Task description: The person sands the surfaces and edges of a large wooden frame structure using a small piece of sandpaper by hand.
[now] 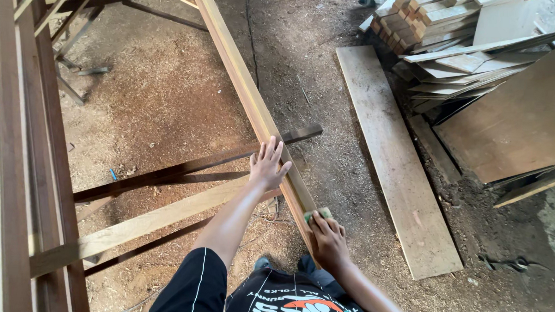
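Head view: left hand [268,165] flat, fingers spread, on long wooden rail [243,84]; right hand [327,238] grasping green sanding block [318,213] against rail's near end. Risk: unclamped rail may shift under pressure; splinters likely.

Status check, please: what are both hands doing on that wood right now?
Left hand flat on long pale wooden rail. Right hand gripping small green sanding block against rail. Nothing in the way.

Green pad [318,214]; reddish-brown frame rail [249,91]; pale plank [394,162]; black shirt [295,306], white-and-orange print; brown sawdust floor [160,99].
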